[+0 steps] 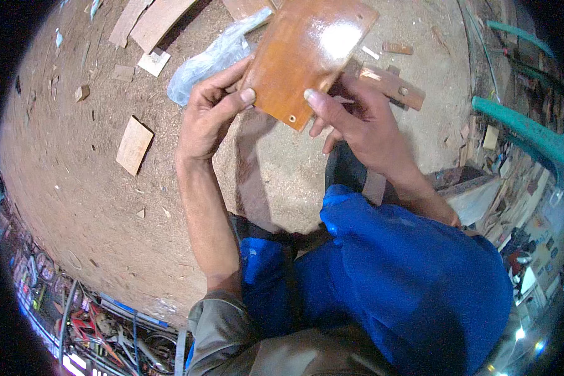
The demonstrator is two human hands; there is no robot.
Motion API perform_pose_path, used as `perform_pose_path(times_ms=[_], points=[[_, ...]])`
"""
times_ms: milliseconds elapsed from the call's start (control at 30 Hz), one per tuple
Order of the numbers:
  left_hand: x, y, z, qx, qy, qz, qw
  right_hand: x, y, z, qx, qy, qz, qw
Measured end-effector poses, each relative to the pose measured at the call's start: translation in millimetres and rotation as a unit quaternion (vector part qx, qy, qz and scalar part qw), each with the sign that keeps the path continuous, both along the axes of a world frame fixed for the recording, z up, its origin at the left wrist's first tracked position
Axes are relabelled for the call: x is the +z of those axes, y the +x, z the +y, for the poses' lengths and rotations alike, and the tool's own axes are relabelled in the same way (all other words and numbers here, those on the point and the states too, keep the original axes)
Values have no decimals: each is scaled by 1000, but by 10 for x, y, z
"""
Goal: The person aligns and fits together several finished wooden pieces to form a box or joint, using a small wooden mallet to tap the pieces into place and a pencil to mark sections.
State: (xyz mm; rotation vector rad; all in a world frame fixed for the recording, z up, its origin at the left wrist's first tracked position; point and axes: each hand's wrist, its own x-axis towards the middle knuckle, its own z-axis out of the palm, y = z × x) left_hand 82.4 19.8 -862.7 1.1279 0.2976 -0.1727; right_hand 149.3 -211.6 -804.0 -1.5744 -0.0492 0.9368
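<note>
A glossy orange-brown varnished wooden board (288, 66) is held up in front of me, tilted, with a small hole near its lower corner and another near its far right corner. My left hand (210, 109) grips its left edge, thumb on the face and fingers behind. At the lower right edge my right hand (363, 119) pinches it, thumb on top, the other fingers partly hidden underneath. A crumpled clear plastic bag (216, 59) lies on the ground just beyond my left hand. Beyond my right hand is a brown wood piece with a hole (395, 86).
Wood offcuts lie on the dusty ground, among them a pale rectangular block (134, 145) at left and long curved-looking planks (163, 22) at the far left. A green frame (523, 122) stands at right. Metal clutter (113, 332) fills the lower left. Blue cloth (413, 276) covers my legs.
</note>
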Motion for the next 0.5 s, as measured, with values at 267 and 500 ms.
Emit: perform_pose_path(times_ms=[267, 500], points=[[96, 81, -39, -67, 86, -54, 993, -125, -112, -61, -82, 54, 53, 994], [70, 36, -25, -89, 85, -46, 991, -319, -238, -72, -115, 66, 65, 989]])
